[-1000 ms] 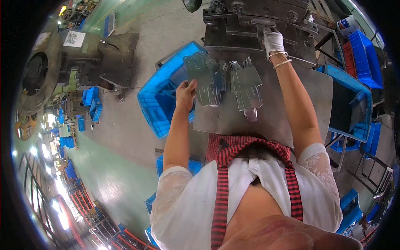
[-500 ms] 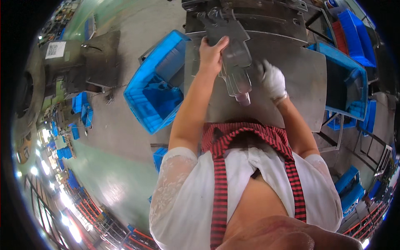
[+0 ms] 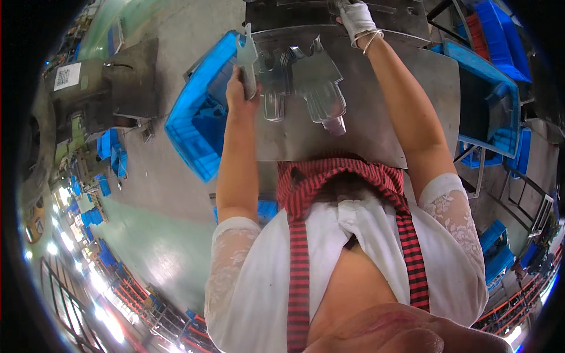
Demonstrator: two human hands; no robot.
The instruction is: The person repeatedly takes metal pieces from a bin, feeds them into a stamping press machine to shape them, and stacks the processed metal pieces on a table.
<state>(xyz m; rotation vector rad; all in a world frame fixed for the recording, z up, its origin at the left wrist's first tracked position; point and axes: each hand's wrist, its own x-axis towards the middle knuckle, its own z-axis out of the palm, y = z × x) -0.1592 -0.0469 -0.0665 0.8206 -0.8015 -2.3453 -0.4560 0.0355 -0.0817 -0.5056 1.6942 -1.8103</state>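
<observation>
My left hand [image 3: 238,94] is closed on a flat, shiny cut-out metal plate [image 3: 248,65], tilted on edge beside the blue bin at the left. My right hand [image 3: 356,22], in a white glove, reaches to the dark metal block [image 3: 282,16] at the far side. Its fingers look bent together, but the frame's top edge partly cuts them off and what they hold is unclear. Between my arms, a stack of similar metal plates [image 3: 318,76] lies on the grey metal table [image 3: 388,94]. Another shiny cut-out plate [image 3: 273,88] lies just left of that stack.
At the left edge of the table stands a blue bin [image 3: 185,135] with something dark blue inside. Another blue bin [image 3: 511,112] stands at the right, with a stacked blue crate [image 3: 503,41] and a red one [image 3: 477,38] behind it. A metal frame [image 3: 477,176] stands below the right bin.
My left hand has moved left from the stack and now holds a plate near the left bin. My right hand has gone from above the table to the dark block.
</observation>
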